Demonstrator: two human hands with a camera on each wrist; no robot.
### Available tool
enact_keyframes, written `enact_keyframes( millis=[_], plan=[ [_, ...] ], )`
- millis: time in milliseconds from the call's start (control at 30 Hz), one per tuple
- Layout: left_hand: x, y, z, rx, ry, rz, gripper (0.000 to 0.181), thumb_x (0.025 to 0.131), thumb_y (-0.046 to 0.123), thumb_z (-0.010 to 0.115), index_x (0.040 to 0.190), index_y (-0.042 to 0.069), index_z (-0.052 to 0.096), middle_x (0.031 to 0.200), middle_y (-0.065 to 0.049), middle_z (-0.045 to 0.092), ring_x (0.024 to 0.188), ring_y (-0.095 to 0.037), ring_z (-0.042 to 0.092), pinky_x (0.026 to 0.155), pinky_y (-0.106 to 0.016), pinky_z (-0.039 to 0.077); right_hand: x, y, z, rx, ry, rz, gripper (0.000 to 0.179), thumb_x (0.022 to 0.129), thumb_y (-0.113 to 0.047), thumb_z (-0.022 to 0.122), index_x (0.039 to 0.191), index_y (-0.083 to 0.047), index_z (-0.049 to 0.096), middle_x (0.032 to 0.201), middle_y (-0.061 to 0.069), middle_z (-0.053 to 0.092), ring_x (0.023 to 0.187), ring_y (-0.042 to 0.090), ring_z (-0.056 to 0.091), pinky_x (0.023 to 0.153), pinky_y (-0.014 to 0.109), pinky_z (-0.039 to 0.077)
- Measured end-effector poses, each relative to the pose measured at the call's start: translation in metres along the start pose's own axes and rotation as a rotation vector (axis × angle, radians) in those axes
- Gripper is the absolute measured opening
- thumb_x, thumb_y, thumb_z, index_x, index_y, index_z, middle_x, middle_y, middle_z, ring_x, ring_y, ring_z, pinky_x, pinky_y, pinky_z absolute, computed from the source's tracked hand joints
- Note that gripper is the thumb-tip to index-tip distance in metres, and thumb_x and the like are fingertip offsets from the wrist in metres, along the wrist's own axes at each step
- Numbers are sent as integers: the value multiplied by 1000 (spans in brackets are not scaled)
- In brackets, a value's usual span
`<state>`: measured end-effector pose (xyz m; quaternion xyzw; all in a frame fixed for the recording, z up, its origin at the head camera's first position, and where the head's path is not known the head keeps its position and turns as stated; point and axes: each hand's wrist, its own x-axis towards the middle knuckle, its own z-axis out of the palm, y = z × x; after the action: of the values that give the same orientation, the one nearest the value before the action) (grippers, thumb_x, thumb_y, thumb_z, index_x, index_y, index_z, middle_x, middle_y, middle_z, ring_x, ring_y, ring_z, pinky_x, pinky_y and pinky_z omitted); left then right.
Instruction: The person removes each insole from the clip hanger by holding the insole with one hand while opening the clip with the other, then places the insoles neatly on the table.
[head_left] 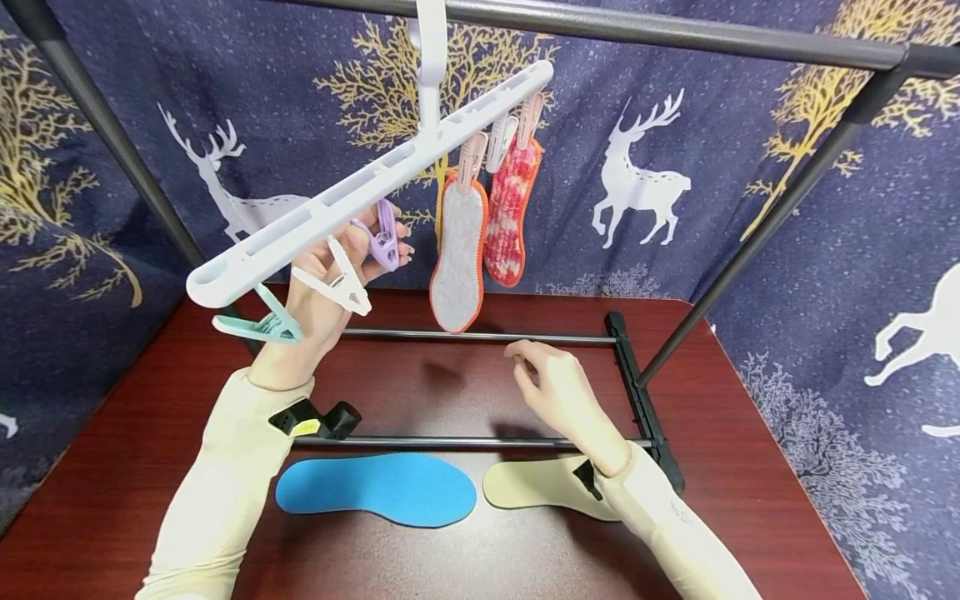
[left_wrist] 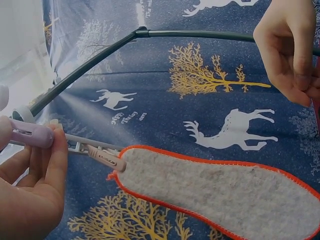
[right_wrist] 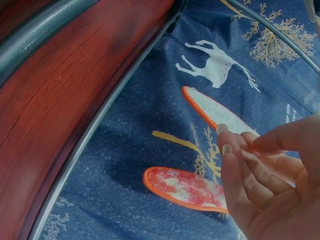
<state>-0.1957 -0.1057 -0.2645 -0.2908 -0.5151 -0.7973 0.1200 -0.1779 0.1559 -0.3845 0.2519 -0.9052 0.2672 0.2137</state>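
Note:
My left hand [head_left: 337, 267] is raised under the left half of the white hanger [head_left: 375, 171] and pinches a purple clip [head_left: 384, 237] between thumb and fingers. A white clip [head_left: 341, 287] and a mint-green clip [head_left: 266, 321] hang in front of that hand and wrist. To its right, a grey insole with orange edging [head_left: 457, 254] dangles from a pink clip [head_left: 471, 158]. Beside it hangs a red-and-white insole [head_left: 512, 217]. My right hand [head_left: 555, 379], fingers loosely bent and holding nothing, hovers lower right of the insoles; in the right wrist view it overlaps both.
A dark metal rack stands around the work, its top bar [head_left: 637, 32] carrying the hanger and its lower bar [head_left: 465, 442] near the tabletop. A blue insole [head_left: 375, 487] and a beige insole [head_left: 532, 483] lie in front on the red-brown table [head_left: 750, 500]. Behind hangs a deer-print cloth [head_left: 570, 183].

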Motion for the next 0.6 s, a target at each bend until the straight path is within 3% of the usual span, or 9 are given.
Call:
enact_keyframes(
  millis=[200,467,600],
  plan=[
    [-1,1,1,-3,10,-19,23,95,24,62,111,8,63,99,-7,65,87,-17,67,82,-29,58,3,0,1,14,26,-11,19,87,-1,57,98,-11,69,92,2,71,71,9,58,65,28,49],
    [-1,3,2,-10,1,-16,26,96,23,59,116,5,61,102,-8,64,89,-18,66,82,-30,58,7,0,1,25,25,-8,19,88,-1,56,98,-9,69,91,5,72,69,13,59,63,30,49],
    [-1,3,2,-20,0,-15,18,97,21,59,107,7,63,102,-7,64,88,-18,66,82,-30,58,8,0,2,22,14,4,19,88,-2,56,99,-10,69,91,5,72,70,12,58,64,30,49]
  ],
)
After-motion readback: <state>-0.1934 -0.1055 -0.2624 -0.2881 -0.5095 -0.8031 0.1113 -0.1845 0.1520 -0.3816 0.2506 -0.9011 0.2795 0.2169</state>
